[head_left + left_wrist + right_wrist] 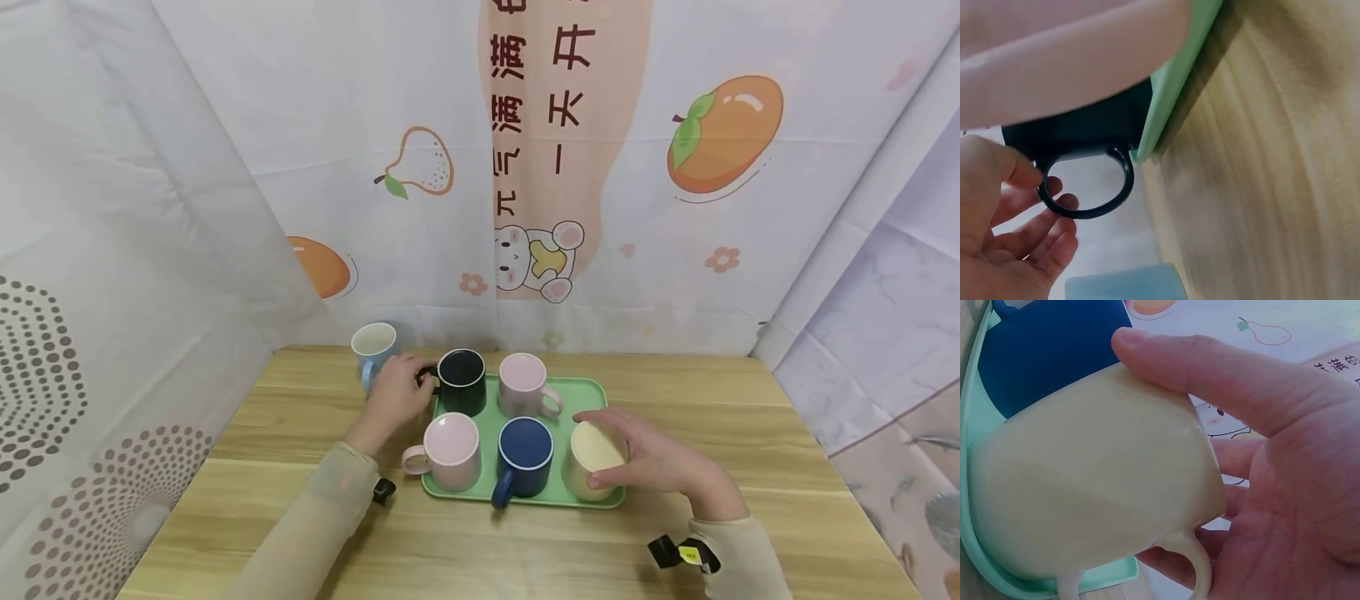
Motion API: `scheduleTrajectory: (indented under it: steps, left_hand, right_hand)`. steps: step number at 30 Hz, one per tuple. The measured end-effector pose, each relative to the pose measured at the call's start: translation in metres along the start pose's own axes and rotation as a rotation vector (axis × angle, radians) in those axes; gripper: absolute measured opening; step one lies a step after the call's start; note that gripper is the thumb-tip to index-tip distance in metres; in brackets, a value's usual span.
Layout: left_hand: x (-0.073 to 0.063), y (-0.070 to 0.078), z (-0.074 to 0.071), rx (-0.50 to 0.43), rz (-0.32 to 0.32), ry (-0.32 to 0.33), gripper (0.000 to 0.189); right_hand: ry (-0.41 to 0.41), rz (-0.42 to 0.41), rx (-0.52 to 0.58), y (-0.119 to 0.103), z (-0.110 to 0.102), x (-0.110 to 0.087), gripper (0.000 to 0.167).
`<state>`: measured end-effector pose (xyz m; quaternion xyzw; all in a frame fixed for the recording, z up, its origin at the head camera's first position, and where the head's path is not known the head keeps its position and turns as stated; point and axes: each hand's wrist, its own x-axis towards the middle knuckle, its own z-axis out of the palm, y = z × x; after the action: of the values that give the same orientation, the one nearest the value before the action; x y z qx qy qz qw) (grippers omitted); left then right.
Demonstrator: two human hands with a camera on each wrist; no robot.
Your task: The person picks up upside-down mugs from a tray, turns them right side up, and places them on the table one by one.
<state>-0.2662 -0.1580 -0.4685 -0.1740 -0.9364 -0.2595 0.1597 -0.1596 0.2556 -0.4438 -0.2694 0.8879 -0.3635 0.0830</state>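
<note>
My left hand pinches the handle of a black mug at the back left of a green tray. Thumb and fingertips meet on the dark handle loop in the left wrist view. On the tray's front right stands a cream mug, and my right hand grips it near the rim. The right wrist view has the thumb along one side of the cream mug, with its handle near the other fingers.
Two pink mugs and a dark blue mug also stand on the tray. A light blue mug is on the wooden table, left of the tray. Behind hangs a printed white curtain.
</note>
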Motion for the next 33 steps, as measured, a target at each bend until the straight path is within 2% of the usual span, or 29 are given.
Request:
scheduleTrajectory:
  steps: [4, 7, 11, 12, 15, 18, 19, 26, 31, 33]
  left_hand:
    - [-0.001, -0.001, -0.001, 0.024, -0.025, -0.038, 0.029]
    - [-0.003, -0.002, 0.001, 0.039, -0.024, -0.037, 0.029]
    - [-0.004, -0.009, 0.006, 0.035, 0.018, 0.004, 0.028]
    - [-0.004, -0.015, 0.01, 0.037, 0.047, 0.023, 0.028]
    - [-0.005, -0.017, 0.011, 0.065, 0.078, 0.044, 0.023]
    - [-0.005, -0.014, 0.009, 0.11, 0.086, 0.041, 0.024]
    - [-0.006, -0.008, 0.006, 0.123, 0.072, 0.029, 0.024]
    - [-0.01, -0.006, 0.008, 0.176, 0.08, 0.039, 0.025]
    - [-0.012, -0.005, 0.01, 0.191, 0.077, 0.06, 0.003]
    - [-0.012, -0.004, 0.009, 0.2, 0.08, 0.063, 0.01]
  right_hand:
    - [0.001, 0.001, 0.009, -0.001, 0.0, 0.0, 0.083]
    - [0.006, -0.003, 0.004, 0.0, 0.0, 0.0, 0.084]
    - [0.005, -0.006, 0.0, 0.001, 0.001, 0.0, 0.085]
    - [0.005, -0.005, -0.001, 0.002, 0.001, 0.0, 0.085]
    - [0.0, -0.002, -0.002, 0.001, 0.0, 0.0, 0.085]
    - [-0.002, 0.002, -0.002, 0.0, 0.0, 0.0, 0.085]
    - [-0.003, 0.003, 0.0, 0.0, 0.0, 0.0, 0.085]
    - [0.0, 0.005, 0.013, -0.001, 0.001, -0.001, 0.085]
    - [0.0, 0.002, 0.017, -0.001, 0.001, -0.001, 0.085]
    - [-0.001, 0.004, 0.02, -0.001, 0.001, -0.001, 0.085]
